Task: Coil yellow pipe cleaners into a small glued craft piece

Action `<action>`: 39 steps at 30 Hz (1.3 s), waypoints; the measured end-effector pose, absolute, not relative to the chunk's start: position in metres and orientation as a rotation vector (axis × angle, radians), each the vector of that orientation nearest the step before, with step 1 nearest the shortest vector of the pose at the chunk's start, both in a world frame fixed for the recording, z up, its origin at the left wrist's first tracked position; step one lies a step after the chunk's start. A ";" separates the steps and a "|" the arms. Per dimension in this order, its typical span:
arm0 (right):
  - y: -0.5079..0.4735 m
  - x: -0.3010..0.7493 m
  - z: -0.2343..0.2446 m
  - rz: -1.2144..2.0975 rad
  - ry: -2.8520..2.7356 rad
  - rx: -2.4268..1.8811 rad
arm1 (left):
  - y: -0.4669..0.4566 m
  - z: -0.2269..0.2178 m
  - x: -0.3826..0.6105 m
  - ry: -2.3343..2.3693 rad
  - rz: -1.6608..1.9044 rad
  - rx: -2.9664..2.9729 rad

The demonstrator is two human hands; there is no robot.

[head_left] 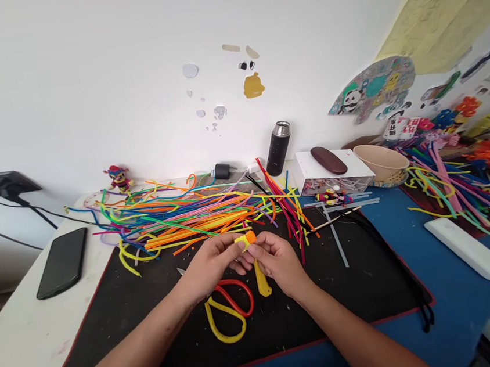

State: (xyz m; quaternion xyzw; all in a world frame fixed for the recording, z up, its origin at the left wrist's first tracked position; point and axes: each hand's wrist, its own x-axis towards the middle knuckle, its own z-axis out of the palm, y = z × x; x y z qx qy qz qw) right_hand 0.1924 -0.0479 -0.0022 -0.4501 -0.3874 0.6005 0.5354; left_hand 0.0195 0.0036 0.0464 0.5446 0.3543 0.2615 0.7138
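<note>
Both hands meet over the black mat [164, 332] and pinch one small coiled piece of orange and yellow pipe cleaner [246, 240]. My left hand [212, 263] grips it from the left, fingers curled round it. My right hand [279, 261] pinches it from the right, and a yellow strand [262, 281] hangs down below the hands. Scissors [228, 311] with one red and one yellow loop lie on the mat just under my left wrist. A big heap of coloured pipe cleaners [187, 216] lies beyond the hands.
A black phone [63, 262] lies on the white table at left. At the back stand a black flask [278, 148], a charger [222, 170], a white box [332, 175] with a dark case, a paper bowl [385, 164]. More pipe cleaners [450, 185] and a white power strip [468, 247] are right.
</note>
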 end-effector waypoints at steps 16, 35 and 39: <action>-0.049 0.193 -0.004 1.387 -0.945 -1.078 | 0.003 0.041 0.018 0.798 0.549 1.357; -0.051 0.193 0.001 1.437 -0.921 -1.096 | 0.006 0.040 0.015 0.792 0.666 1.294; -0.051 0.193 -0.001 1.440 -0.921 -1.091 | 0.006 0.042 0.015 0.835 0.675 1.296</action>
